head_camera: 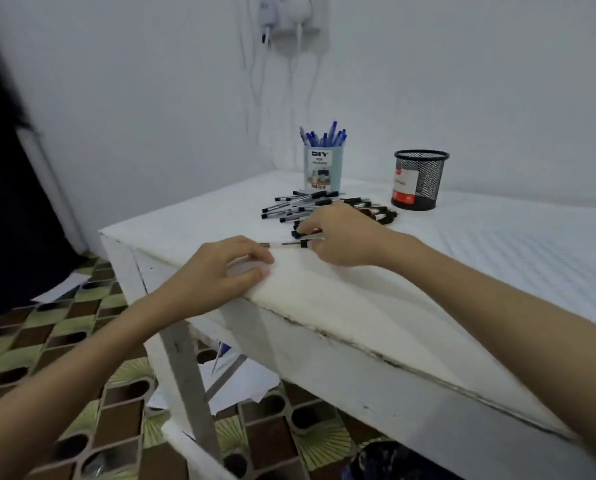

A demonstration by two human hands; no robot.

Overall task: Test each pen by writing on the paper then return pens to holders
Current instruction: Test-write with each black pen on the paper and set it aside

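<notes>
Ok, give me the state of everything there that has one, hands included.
Blue holder: upright, holding blue pens.
Mesh holder: upright, no pens showing.
Black pens: loose pile on the table.
Right hand: pinching one pen.
Left hand: curled over the paper at the table edge.

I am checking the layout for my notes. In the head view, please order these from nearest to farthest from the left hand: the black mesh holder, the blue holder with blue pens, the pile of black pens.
From the left hand:
1. Pile of black pens, table centre, beyond the right hand.
2. Blue holder, behind the pile.
3. Black mesh holder, far right.
</notes>
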